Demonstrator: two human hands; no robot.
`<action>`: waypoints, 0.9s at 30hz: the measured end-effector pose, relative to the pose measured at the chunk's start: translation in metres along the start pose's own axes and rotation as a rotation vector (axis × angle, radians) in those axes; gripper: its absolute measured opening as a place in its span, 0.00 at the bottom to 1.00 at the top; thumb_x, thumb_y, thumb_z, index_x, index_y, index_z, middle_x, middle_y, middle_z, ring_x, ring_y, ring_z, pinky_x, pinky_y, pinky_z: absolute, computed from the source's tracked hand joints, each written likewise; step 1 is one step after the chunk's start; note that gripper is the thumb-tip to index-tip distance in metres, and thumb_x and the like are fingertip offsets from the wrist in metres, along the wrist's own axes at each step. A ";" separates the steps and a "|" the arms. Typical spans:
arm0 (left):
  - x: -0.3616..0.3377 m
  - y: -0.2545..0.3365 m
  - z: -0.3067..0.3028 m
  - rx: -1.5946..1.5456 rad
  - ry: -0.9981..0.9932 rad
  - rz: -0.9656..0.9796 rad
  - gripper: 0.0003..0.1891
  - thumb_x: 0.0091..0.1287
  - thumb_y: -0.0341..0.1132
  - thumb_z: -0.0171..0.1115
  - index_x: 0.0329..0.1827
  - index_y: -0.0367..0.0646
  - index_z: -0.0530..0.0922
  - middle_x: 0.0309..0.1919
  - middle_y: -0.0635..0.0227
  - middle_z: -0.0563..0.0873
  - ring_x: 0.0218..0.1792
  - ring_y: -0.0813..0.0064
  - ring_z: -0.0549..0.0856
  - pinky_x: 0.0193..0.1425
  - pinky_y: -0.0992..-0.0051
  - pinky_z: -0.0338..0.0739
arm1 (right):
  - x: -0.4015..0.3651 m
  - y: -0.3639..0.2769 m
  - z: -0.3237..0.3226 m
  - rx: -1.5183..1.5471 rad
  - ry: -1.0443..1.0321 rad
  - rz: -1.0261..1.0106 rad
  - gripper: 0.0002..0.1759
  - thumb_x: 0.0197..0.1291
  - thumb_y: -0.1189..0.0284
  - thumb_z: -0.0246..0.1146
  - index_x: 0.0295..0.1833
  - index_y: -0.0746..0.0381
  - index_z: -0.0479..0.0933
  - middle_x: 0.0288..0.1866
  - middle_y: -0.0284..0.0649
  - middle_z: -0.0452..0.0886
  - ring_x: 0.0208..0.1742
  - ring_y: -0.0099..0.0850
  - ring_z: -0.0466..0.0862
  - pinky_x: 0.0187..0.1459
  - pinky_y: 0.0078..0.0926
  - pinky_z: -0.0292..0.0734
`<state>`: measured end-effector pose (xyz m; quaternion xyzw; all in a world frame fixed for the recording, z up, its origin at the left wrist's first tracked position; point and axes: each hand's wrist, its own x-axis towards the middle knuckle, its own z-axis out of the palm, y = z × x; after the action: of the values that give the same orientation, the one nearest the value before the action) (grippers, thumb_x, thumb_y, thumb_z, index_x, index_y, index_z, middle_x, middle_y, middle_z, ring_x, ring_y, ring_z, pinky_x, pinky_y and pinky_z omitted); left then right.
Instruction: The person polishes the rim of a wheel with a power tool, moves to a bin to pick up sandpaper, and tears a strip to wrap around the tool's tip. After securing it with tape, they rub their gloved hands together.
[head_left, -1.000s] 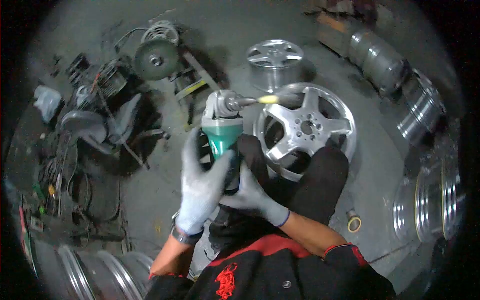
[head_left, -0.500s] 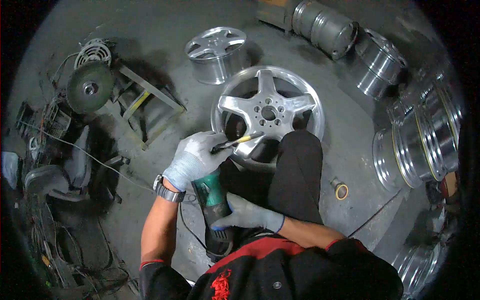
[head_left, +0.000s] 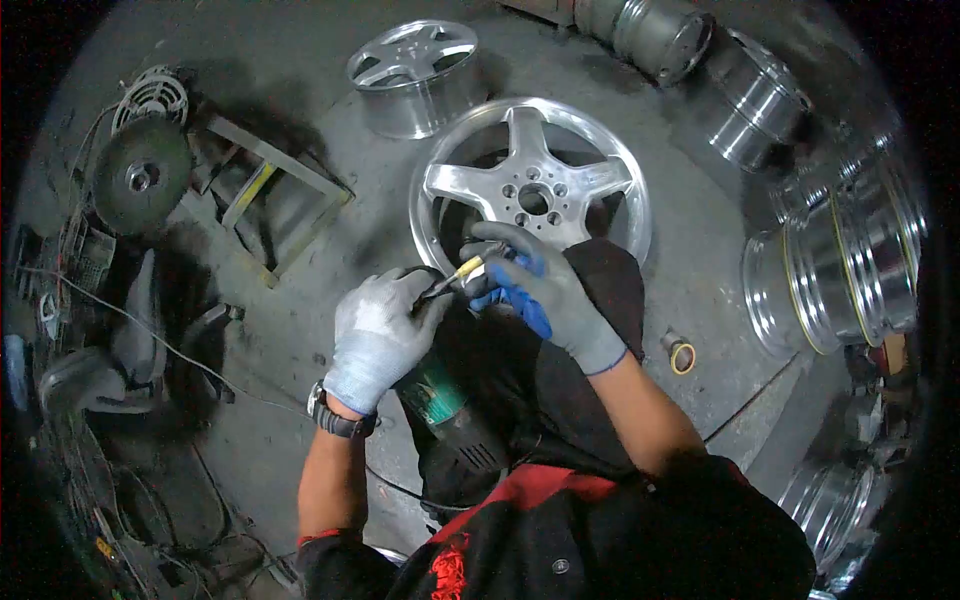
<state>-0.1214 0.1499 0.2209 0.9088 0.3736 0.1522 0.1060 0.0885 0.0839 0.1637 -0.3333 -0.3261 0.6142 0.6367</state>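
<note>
My left hand (head_left: 380, 325), in a white-grey glove, is closed round the dark end of a thin tool with a yellow section (head_left: 468, 268). The gloved fingers of my right hand (head_left: 545, 290), grey with blue, are wrapped round the tool's other end, so its tip is hidden. Below my left hand, a green and black power tool (head_left: 436, 400) lies across my lap. Just beyond my hands, a five-spoke silver wheel rim (head_left: 533, 165) lies face up, partly covered by my knee and right hand.
Another spoked rim (head_left: 415, 85) stands behind. More shiny rims (head_left: 830, 270) are stacked at the right, near a small yellow-edged ring (head_left: 682, 358) on the floor. At left are a grinding disc (head_left: 142, 178), a metal frame (head_left: 270, 185), a seat (head_left: 90, 380) and cables.
My right hand has left the power tool and moved up to grip the front of the thin tool. The view has shifted, and the power tool lies tilted differently.
</note>
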 end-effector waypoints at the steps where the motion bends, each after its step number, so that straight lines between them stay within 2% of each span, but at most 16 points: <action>1: -0.002 -0.002 0.003 0.002 -0.002 -0.010 0.14 0.67 0.45 0.70 0.49 0.47 0.86 0.37 0.60 0.86 0.40 0.53 0.87 0.44 0.59 0.81 | 0.006 0.000 0.000 0.006 -0.044 -0.028 0.16 0.76 0.71 0.61 0.63 0.68 0.77 0.50 0.42 0.84 0.46 0.28 0.87 0.49 0.29 0.86; 3: -0.003 -0.007 0.012 -0.042 -0.017 -0.058 0.17 0.66 0.45 0.71 0.50 0.46 0.83 0.38 0.58 0.85 0.42 0.52 0.86 0.46 0.59 0.81 | 0.013 0.000 -0.001 -0.059 -0.017 -0.028 0.14 0.76 0.72 0.61 0.60 0.68 0.79 0.48 0.43 0.85 0.44 0.28 0.88 0.48 0.29 0.86; 5: -0.003 -0.005 0.010 -0.029 0.031 -0.049 0.18 0.64 0.45 0.73 0.50 0.44 0.81 0.39 0.58 0.83 0.42 0.51 0.85 0.46 0.58 0.80 | 0.013 -0.002 -0.002 -0.279 0.042 -0.056 0.12 0.76 0.73 0.62 0.57 0.69 0.80 0.45 0.43 0.86 0.40 0.28 0.89 0.46 0.28 0.86; 6: -0.003 -0.004 0.010 -0.017 0.082 -0.038 0.19 0.63 0.45 0.74 0.49 0.43 0.79 0.40 0.57 0.82 0.43 0.50 0.84 0.46 0.58 0.80 | 0.014 -0.001 -0.003 -0.273 0.045 -0.051 0.12 0.76 0.73 0.62 0.57 0.69 0.80 0.45 0.43 0.86 0.40 0.28 0.89 0.46 0.28 0.86; 9: 0.002 -0.006 0.014 0.039 0.060 -0.011 0.21 0.61 0.44 0.76 0.47 0.42 0.76 0.40 0.55 0.80 0.43 0.49 0.82 0.46 0.57 0.79 | 0.021 0.002 -0.006 -0.372 0.051 -0.117 0.10 0.76 0.73 0.61 0.55 0.69 0.80 0.42 0.43 0.87 0.37 0.28 0.89 0.43 0.26 0.86; 11: 0.002 -0.009 0.017 0.007 0.051 0.000 0.20 0.62 0.44 0.75 0.47 0.42 0.76 0.39 0.56 0.80 0.42 0.50 0.82 0.46 0.57 0.79 | 0.022 0.003 -0.004 -0.391 0.079 -0.055 0.10 0.75 0.71 0.63 0.49 0.68 0.81 0.37 0.40 0.87 0.32 0.24 0.87 0.37 0.22 0.83; 15: 0.004 -0.009 0.018 -0.061 0.038 0.018 0.16 0.65 0.43 0.72 0.46 0.42 0.78 0.37 0.57 0.81 0.41 0.50 0.83 0.45 0.57 0.79 | 0.021 -0.007 0.001 -0.441 0.175 0.030 0.12 0.74 0.67 0.66 0.43 0.67 0.81 0.32 0.36 0.86 0.28 0.19 0.82 0.32 0.19 0.79; 17: 0.005 -0.003 0.016 -0.075 0.031 0.001 0.15 0.67 0.43 0.71 0.47 0.43 0.79 0.37 0.58 0.82 0.41 0.51 0.84 0.46 0.58 0.79 | 0.022 -0.010 -0.001 -0.625 0.190 0.031 0.14 0.73 0.65 0.68 0.40 0.66 0.81 0.30 0.34 0.84 0.26 0.17 0.79 0.30 0.18 0.76; 21: 0.005 -0.006 0.019 -0.084 0.046 0.027 0.13 0.69 0.41 0.68 0.50 0.44 0.83 0.39 0.58 0.84 0.43 0.51 0.85 0.47 0.59 0.80 | 0.022 -0.006 -0.003 -0.486 0.210 0.107 0.13 0.74 0.66 0.66 0.42 0.66 0.82 0.31 0.33 0.84 0.28 0.17 0.80 0.32 0.18 0.76; 23: 0.005 -0.008 0.021 -0.081 0.055 0.040 0.12 0.70 0.41 0.67 0.50 0.44 0.83 0.39 0.57 0.85 0.43 0.52 0.85 0.47 0.59 0.80 | 0.018 -0.005 -0.003 -0.362 0.144 -0.070 0.12 0.75 0.67 0.65 0.44 0.67 0.83 0.33 0.33 0.85 0.30 0.17 0.81 0.34 0.18 0.77; 27: 0.006 -0.003 0.017 -0.050 0.037 0.036 0.12 0.70 0.40 0.67 0.50 0.44 0.84 0.39 0.57 0.86 0.43 0.52 0.85 0.48 0.59 0.80 | 0.020 -0.001 -0.014 -0.486 0.090 -0.071 0.11 0.75 0.69 0.64 0.46 0.67 0.83 0.35 0.34 0.85 0.33 0.17 0.82 0.36 0.19 0.78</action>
<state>-0.1131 0.1548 0.2051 0.9096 0.3552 0.1800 0.1189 0.1016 0.1032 0.1562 -0.4918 -0.4472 0.4795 0.5730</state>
